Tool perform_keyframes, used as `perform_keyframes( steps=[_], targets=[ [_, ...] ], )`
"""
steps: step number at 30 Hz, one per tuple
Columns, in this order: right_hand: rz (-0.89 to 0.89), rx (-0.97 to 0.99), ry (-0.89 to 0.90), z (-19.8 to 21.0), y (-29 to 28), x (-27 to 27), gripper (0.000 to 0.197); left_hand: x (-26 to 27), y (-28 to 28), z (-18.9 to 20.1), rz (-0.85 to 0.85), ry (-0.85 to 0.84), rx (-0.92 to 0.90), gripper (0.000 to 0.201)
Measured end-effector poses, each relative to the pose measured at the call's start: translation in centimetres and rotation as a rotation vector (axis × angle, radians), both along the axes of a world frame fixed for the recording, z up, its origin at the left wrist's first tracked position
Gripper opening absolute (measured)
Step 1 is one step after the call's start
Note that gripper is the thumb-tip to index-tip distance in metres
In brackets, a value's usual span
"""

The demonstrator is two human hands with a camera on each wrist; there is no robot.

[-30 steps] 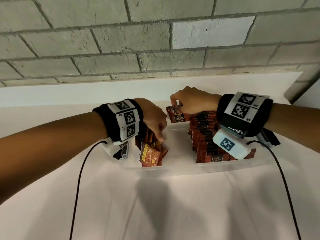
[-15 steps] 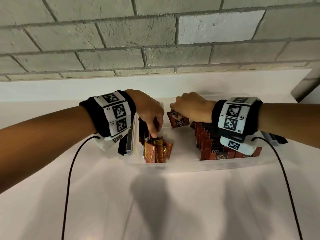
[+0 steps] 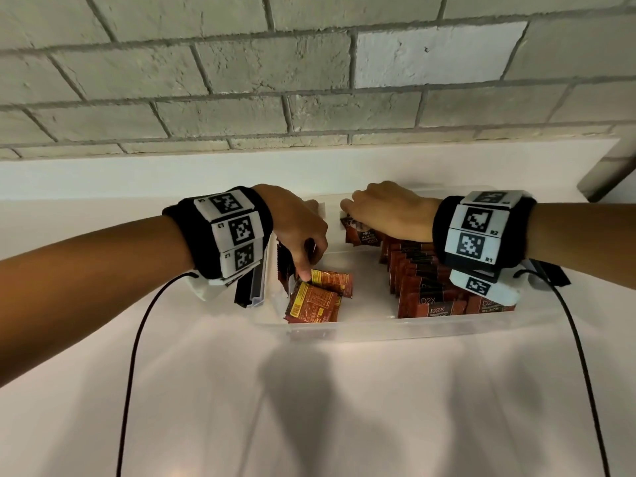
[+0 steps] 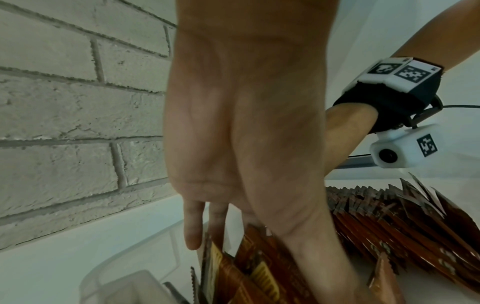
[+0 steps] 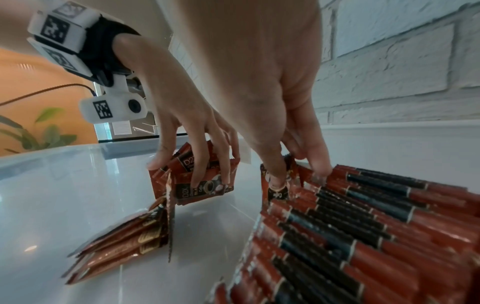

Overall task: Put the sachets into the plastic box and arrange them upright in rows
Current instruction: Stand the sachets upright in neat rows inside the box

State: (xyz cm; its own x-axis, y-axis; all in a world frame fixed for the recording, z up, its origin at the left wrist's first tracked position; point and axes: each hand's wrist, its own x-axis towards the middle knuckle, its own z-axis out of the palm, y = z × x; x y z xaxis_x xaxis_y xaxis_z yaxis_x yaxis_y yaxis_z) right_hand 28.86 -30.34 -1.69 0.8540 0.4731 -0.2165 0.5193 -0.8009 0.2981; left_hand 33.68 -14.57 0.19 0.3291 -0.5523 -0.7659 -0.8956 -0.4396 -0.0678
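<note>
Seen from the head view, against a grey brick wall (image 3: 309,80): a clear plastic box (image 3: 378,327) on a white counter (image 3: 344,407), both hands inside it.

Changed since half a second ago: loose sachets (image 3: 315,297) at the box's left end, then bunched on edge under the left fingers, now toppled and lying nearly flat, orange-and-yellow backs up, one overlapping another. Unchanged: the long row of sachets (image 3: 430,280) standing on edge along the right side, packed face to face.

Left hand (image 3: 296,232) reaching down from above the left end, wrist raised, fingers pointing downward and curled around a small standing bunch of sachets (image 5: 197,181) in the right wrist view, index fingertip (image 3: 304,275) touching the upper edge of a fallen one.

Right hand (image 3: 389,211) knuckles up over the far end of the row, thumb and fingers pinching a single sachet (image 3: 361,234) by its top edge, held upright just beside the row's last packet.

Black wristbands with square printed markers (image 3: 237,232) on both wrists, cables (image 3: 137,332) trailing toward the viewer.
</note>
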Motion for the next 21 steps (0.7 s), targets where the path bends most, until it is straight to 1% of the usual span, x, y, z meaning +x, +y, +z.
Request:
perform_keyframes(
  steps=[4, 7, 8, 11, 14, 15, 17, 18, 21],
  targets=[
    [0.003, -0.057, 0.001, 0.5, -0.2, -0.1, 0.021, -0.3, 0.0, 0.9, -0.031, -0.037, 0.114, 0.064],
    [0.029, -0.095, -0.022, 0.4, 0.0, 0.0, 0.040, -0.6, -0.4, 1.2, -0.078, -0.060, 0.183, 0.070],
    [0.030, -0.092, -0.025, 0.3, 0.0, 0.2, 0.040, -0.7, -0.5, 1.1, -0.095, -0.075, 0.192, 0.071],
    [0.018, -0.105, -0.043, 0.0, -0.2, 0.6, 0.029, -0.9, -0.8, 0.5, -0.146, -0.130, 0.205, 0.070],
    [0.032, -0.136, -0.037, 0.4, -0.2, 0.6, 0.039, -0.7, -0.7, 0.4, -0.149, -0.117, 0.167, 0.059],
    [0.033, -0.141, -0.040, 0.5, -0.2, 0.6, 0.035, -0.6, -0.7, 0.5, -0.141, -0.102, 0.137, 0.054],
    [0.023, -0.146, -0.026, 0.8, -0.4, 0.7, 0.014, -0.4, -0.6, 0.6, -0.139, -0.086, 0.090, 0.047],
    [0.030, -0.154, -0.026, 1.0, -0.4, 0.6, 0.008, -0.3, -0.6, 0.6, -0.145, -0.086, 0.081, 0.045],
    [0.096, -0.180, -0.028, 0.8, -0.4, 0.7, 0.041, -0.4, -0.8, 0.4, -0.168, -0.098, 0.100, 0.042]
  ],
)
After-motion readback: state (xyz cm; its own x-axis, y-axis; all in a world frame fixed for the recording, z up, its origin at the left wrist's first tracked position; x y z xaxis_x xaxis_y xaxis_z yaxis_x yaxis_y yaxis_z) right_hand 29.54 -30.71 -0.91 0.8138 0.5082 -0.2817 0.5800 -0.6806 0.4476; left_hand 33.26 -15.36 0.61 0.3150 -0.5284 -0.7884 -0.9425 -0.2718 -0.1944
